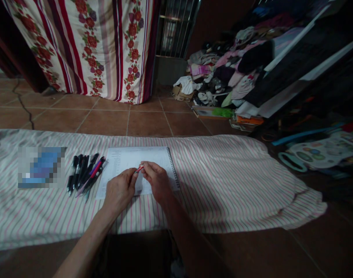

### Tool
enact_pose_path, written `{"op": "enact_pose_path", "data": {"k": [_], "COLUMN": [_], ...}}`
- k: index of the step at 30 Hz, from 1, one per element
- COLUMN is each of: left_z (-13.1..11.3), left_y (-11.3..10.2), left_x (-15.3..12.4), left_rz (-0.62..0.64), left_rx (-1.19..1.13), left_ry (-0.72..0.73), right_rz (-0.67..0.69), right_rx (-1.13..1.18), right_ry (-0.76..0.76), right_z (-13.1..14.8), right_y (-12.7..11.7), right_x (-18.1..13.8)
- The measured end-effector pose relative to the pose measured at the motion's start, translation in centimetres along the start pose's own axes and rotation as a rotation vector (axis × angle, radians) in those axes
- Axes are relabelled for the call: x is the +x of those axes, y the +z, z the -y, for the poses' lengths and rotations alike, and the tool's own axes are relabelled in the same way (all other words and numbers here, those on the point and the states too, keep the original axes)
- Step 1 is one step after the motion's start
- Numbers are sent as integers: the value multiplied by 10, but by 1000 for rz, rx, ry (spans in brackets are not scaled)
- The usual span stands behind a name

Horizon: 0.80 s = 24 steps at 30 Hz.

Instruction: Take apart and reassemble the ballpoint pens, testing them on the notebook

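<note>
Pinching a small red-and-white pen part between them, the left hand and right hand meet above a spiral notebook. The fingertips of both hands are brought together and clamped on the piece, which sits over the notebook's printed page, toward the middle of a striped cloth spread on a tiled floor. The hands cover the lower part of that page, and the piece itself is mostly hidden by the fingers, so its full shape is hard to make out.

Just beside the notebook's left edge lies a tight bunch of pens, dark ones with a pink-and-blue one among them. Further toward the cloth's left end is a pixelated patch, impossible to identify.

Past the cloth's far edge hangs a floral striped curtain, next to a metal grille. Beyond the far right corner, a heap of clothes slumps against dark furniture, with a shallow tray holding a green bundle at its foot. A plastic toy mat lies off the cloth's right end, partly cut off by the frame, and the dark corner around it is hard to read.
</note>
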<state>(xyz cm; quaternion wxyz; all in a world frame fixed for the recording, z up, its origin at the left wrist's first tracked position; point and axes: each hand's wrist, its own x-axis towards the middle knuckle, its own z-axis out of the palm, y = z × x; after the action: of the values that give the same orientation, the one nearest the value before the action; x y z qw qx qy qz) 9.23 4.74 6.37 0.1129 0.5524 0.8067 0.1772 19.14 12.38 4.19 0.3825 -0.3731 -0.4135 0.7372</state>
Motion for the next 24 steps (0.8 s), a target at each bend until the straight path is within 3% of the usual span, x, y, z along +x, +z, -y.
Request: {"op": "enact_pose_path", "data": {"k": [7, 15, 24], "left_z": [-2, -2, -3], "left_y": [-2, 0, -2], "left_x": [1, 0, 1], "left_rz": [69, 28, 77], "left_rx": [-39, 34, 79], "left_ry": [-26, -16, -38], "right_rz": [16, 8, -22], "right_rx": [-100, 113, -43], "right_ry": [-122, 46, -57], "right_z": [-8, 3, -3], "right_y": [-5, 5, -2], "right_x": [4, -3, 2]}}
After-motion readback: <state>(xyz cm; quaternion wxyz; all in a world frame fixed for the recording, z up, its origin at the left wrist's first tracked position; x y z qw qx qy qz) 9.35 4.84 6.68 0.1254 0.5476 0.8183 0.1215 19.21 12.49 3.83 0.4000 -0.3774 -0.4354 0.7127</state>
